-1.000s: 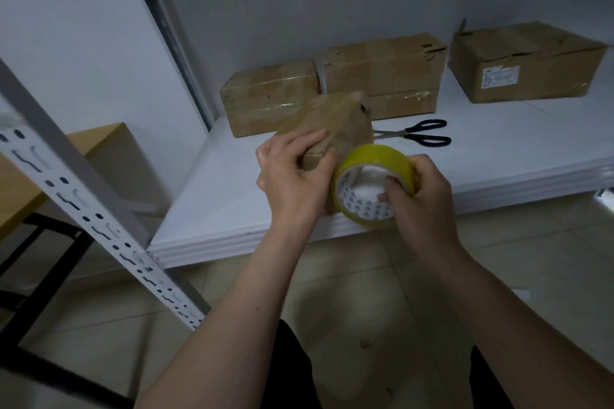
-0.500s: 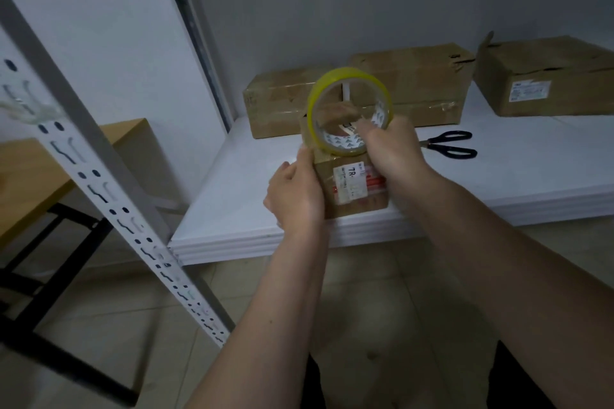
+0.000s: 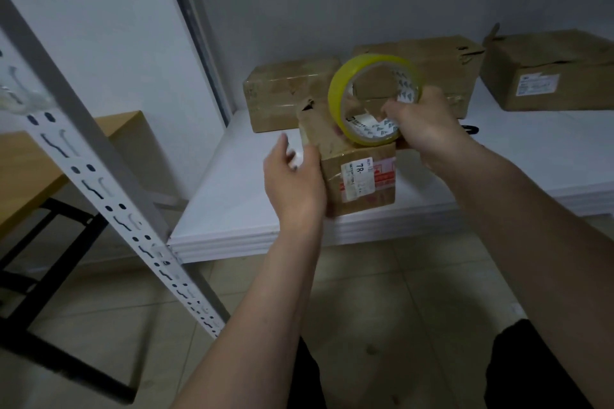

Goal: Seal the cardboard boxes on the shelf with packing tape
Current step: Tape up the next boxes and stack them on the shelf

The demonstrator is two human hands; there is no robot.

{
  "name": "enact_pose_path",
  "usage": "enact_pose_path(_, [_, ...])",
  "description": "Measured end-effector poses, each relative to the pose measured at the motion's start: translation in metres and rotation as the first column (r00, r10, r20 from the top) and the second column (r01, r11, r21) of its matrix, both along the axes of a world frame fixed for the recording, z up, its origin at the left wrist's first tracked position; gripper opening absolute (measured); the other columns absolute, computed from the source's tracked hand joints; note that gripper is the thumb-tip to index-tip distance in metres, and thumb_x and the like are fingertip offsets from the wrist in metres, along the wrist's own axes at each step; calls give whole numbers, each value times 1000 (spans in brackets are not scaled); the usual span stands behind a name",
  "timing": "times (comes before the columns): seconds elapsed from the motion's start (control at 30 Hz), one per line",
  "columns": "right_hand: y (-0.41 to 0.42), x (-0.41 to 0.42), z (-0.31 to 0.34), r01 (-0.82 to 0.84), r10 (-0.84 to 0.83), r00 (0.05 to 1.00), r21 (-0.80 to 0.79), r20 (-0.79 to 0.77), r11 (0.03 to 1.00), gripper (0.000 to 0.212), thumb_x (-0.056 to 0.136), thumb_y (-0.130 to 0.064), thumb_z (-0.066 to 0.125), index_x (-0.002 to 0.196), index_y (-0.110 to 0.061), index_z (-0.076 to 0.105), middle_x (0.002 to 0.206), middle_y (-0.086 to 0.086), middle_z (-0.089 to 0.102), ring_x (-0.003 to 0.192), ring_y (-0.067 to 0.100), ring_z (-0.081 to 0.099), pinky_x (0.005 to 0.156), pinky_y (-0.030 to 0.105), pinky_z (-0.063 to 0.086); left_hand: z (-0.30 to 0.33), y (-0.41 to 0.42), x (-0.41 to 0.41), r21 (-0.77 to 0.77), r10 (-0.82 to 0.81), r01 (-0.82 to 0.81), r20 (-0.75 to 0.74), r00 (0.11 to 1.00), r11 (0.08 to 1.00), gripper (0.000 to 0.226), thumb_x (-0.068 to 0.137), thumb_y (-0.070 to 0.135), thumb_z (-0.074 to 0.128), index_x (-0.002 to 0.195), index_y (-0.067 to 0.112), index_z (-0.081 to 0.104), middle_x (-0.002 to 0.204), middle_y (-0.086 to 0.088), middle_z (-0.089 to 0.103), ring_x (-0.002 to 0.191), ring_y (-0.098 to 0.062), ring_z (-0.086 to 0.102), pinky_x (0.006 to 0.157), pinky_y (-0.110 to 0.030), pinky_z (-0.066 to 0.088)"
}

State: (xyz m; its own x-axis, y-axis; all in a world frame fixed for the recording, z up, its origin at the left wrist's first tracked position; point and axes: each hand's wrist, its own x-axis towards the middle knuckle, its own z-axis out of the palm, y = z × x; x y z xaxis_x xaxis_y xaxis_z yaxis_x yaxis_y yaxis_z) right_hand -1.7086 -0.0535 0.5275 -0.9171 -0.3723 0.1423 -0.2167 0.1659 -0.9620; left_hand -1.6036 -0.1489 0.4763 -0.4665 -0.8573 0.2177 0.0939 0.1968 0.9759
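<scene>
The left hand [image 3: 294, 181] lay against the near left side of the small cardboard box [image 3: 357, 173] at the shelf's [image 3: 232, 209] front edge, thumb and fingers spread and blurred, so whether it gripped was unclear. The right hand [image 3: 425, 129] held the yellow tape roll [image 3: 372, 100] upright on the box top, fingers through its core. Behind, three boxes [image 3: 289, 96] stood against the wall; scissors [image 3: 470, 129] were mostly hidden.

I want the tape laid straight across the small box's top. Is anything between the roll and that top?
Nothing visible. The yellow tape roll, gripped by the right hand, stands on edge right at the top of the small box. The left hand is at the box's left side, off the top.
</scene>
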Motion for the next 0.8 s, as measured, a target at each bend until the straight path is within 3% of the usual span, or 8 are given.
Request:
enact_pose_path(0.07, [-2, 3, 1, -16, 16, 999, 7, -52, 1000, 13, 90, -6, 52, 95, -10, 64, 103, 20, 68, 94, 34, 66, 83, 51, 54, -8, -2, 3, -554, 65, -4, 91, 994, 832, 28, 102, 24, 47, 118, 14, 67, 115, -1, 67, 107, -14, 59, 95, -24, 42])
enact_pose_path(0.13, [-3, 5, 2, -29, 29, 997, 6, -78, 1000, 15, 91, -6, 50, 96, -13, 62, 106, 21, 66, 91, 33, 66, 83, 50, 53, -11, -3, 5, -836, 147, 138, 251, 957, 531, 39, 101, 27, 35, 115, 11, 68, 118, -4, 68, 118, -24, 56, 108, -35, 36])
enact_pose_path(0.2, [-4, 4, 1, -36, 37, 993, 15, -114, 999, 15, 94, -7, 47, 94, -17, 59, 103, 20, 66, 84, 28, 62, 80, 48, 54, -3, -6, 5, -861, 214, 275, 392, 895, 428, 42, 95, 30, 33, 110, 12, 68, 115, -4, 68, 119, -26, 55, 111, -39, 30])
enact_pose_path(0.33, [-3, 2, -1, -17, 20, 993, 33, -116, 999, 20, 95, -8, 47, 83, -24, 53, 88, 8, 62, 82, 25, 63, 78, 43, 55, 7, -17, 12, -760, -8, 452, 508, 861, 468, 41, 89, 36, 51, 123, 17, 64, 122, -2, 64, 111, -21, 55, 88, -29, 42])
enact_pose_path(0.47, [-4, 2, 1, -31, 36, 995, 48, -97, 998, 20, 94, -9, 50, 81, -24, 53, 99, 14, 66, 92, 30, 66, 85, 51, 54, -1, -31, 23, -856, 141, 388, 455, 879, 340, 50, 85, 40, 57, 126, 11, 64, 126, -7, 67, 119, -26, 58, 110, -32, 34])
enact_pose_path(0.57, [-3, 0, -1, -36, 39, 996, 41, -78, 999, 18, 94, -10, 51, 83, -25, 54, 98, 13, 65, 92, 30, 66, 85, 52, 54, 2, -29, 25, -837, 268, 404, 512, 816, 369, 54, 83, 49, 51, 117, 10, 66, 124, -9, 67, 127, -30, 53, 114, -39, 31])
enact_pose_path(0.73, [-3, -3, 0, -39, 44, 994, 50, -103, 998, 14, 94, -9, 49, 102, -17, 57, 99, 13, 66, 92, 30, 66, 85, 51, 54, 12, -8, 19, -818, 109, 429, 501, 859, 382, 42, 80, 43, 56, 108, 15, 69, 106, -3, 68, 98, -21, 59, 73, -17, 32])
enact_pose_path(0.8, [-4, -3, -1, -54, 59, 995, 51, -85, 997, 12, 93, -10, 51, 98, -18, 58, 99, 13, 67, 92, 29, 66, 86, 52, 54, 7, -15, 25, -837, 113, 441, 497, 860, 324, 44, 82, 38, 57, 118, 14, 66, 115, -3, 68, 106, -20, 59, 87, -15, 33])
